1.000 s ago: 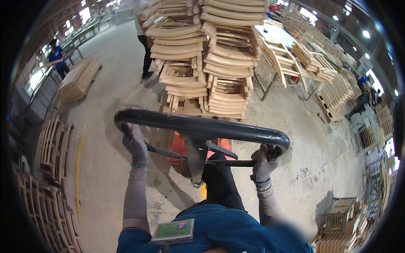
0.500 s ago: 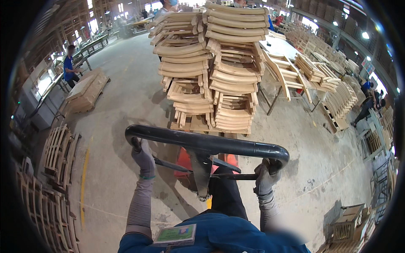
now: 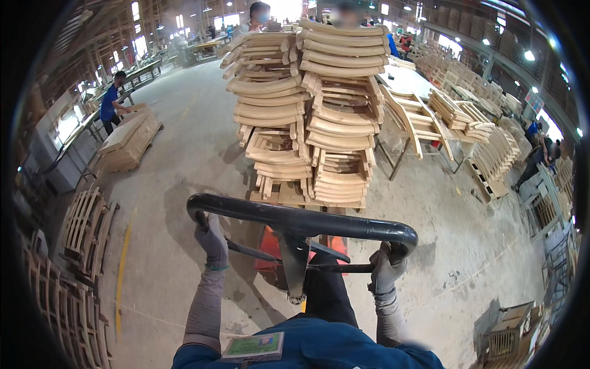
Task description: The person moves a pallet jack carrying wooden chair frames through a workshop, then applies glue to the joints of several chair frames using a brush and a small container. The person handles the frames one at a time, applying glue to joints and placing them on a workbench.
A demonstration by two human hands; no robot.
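Observation:
A black loop handle point(image 3: 301, 221) of a pallet jack spans the space before me. My left hand point(image 3: 212, 240), in a grey glove, is closed round its left end. Likewise gloved, my right hand point(image 3: 387, 267) grips the right end, near where the lower crossbar joins. Below the handle shows the jack's red-orange body point(image 3: 268, 249), partly hidden by the handle's stem and my leg. Just beyond stands a wooden pallet point(image 3: 279, 198) bearing two tall, uneven stacks of curved wooden chair parts point(image 3: 341, 126).
Slatted wooden frames point(image 3: 86, 227) line the left side by a yellow floor line point(image 3: 123, 273). A person in blue point(image 3: 110, 101) leans over a wooden stack point(image 3: 130, 138) farther left. Right of the load is a table with a wooden frame point(image 3: 418, 117). Two people stand behind the load.
The whole scene sits slightly lower in the picture, showing more of the people behind the load. The person at left now bends toward the wooden stack. Both my hands keep their hold.

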